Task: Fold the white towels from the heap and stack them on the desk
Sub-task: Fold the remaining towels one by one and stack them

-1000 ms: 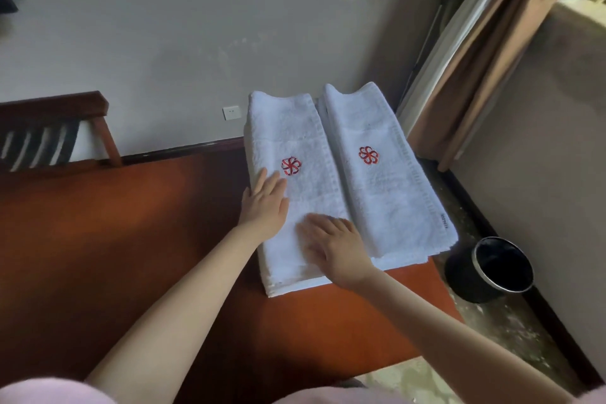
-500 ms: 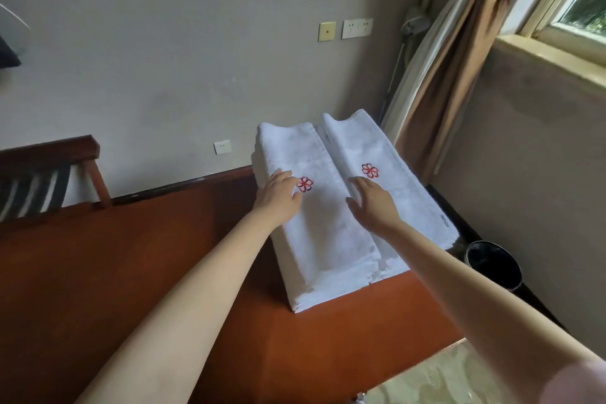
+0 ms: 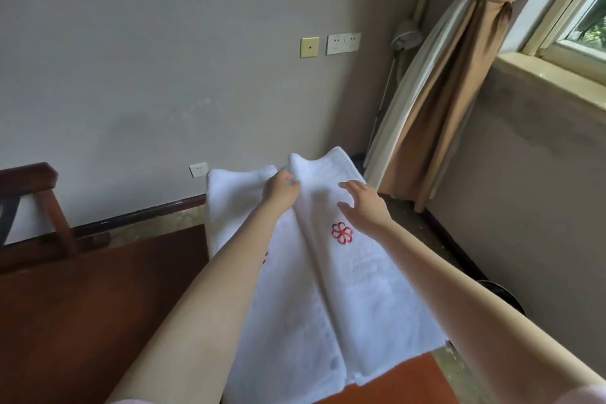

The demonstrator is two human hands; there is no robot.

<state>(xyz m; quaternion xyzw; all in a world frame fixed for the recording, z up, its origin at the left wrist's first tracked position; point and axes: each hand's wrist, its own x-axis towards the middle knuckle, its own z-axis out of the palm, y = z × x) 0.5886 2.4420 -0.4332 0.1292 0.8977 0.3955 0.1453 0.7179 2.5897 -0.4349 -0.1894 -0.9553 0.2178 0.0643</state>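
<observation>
Now, two long folded white towels lie side by side at the right end of the desk [image 3: 98, 321], their far ends reaching over its far edge toward the wall. Your left hand [image 3: 280, 188] pinches a raised ridge of cloth at the far end of the right towel [image 3: 367, 289], just where it meets the left towel [image 3: 236, 203]; fingers and thumb are closed on that fold. Your right hand [image 3: 364, 205] hovers over the right towel with fingers spread wide and slightly curled, holding nothing, just beyond the red flower emblem [image 3: 341, 233].

The step in hand looks like gathering the far end to fold the towel toward you. To do it well, take the other far corner with the right hand, lift both corners level, and bring the edge back squarely so the seam between the two towels stays straight and the neighbour is not dragged.

Around the work: a dark wooden chair [image 3: 36, 207] at far left, wall sockets [image 3: 343, 43], a tied brown curtain [image 3: 452, 98] by the window at right, and a dark bin [image 3: 501, 297] partly hidden behind your right forearm. The overhanging far ends could slip off the desk.
</observation>
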